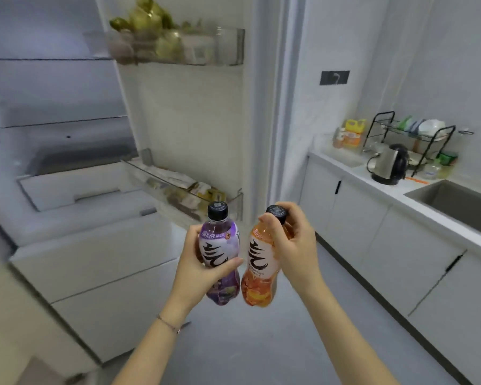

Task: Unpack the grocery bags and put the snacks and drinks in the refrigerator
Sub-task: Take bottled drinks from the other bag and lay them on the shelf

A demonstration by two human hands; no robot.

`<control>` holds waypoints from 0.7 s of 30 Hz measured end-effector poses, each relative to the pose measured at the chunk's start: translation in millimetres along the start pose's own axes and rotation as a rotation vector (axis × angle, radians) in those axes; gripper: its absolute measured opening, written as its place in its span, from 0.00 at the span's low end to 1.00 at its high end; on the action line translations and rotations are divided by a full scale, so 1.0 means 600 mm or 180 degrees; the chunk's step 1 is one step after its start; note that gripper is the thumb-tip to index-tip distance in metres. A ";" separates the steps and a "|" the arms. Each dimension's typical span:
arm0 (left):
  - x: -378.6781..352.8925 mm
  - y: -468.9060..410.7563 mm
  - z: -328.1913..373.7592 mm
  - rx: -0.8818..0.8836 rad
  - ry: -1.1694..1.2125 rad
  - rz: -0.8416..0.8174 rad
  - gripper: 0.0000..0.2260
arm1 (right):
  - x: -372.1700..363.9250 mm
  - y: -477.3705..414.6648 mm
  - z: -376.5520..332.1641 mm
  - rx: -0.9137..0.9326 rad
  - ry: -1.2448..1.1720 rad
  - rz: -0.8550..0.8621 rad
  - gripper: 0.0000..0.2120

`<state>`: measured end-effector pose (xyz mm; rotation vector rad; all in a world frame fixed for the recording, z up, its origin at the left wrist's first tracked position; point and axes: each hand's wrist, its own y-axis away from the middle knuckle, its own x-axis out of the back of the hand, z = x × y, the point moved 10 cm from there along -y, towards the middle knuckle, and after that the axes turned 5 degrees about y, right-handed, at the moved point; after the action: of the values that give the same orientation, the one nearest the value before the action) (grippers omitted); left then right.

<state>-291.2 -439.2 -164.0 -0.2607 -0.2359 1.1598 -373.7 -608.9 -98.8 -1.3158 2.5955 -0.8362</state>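
Kettle (388, 166): steel w/ black handle, on surface (400, 190) to my right, near sink (456, 202).
Dish rack (428, 147): black wire, behind kettle, holds plates.
Yellow bottle (354, 133): left of rack.
Socket (334, 77): dark, on wall.

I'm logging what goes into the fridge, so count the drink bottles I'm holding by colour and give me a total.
purple bottle: 1, gripped by the left hand
orange bottle: 1, gripped near the cap by the right hand
Total: 2
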 end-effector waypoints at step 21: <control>0.448 -0.090 -0.055 0.0286 -0.0435 0.1836 0.35 | -0.547 -0.146 0.007 0.0111 -0.0866 -0.1676 0.02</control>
<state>-131.4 -213.9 -165.1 -0.1728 -0.2346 1.7587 -107.4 -397.6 -103.4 -1.9832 2.0441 -0.6925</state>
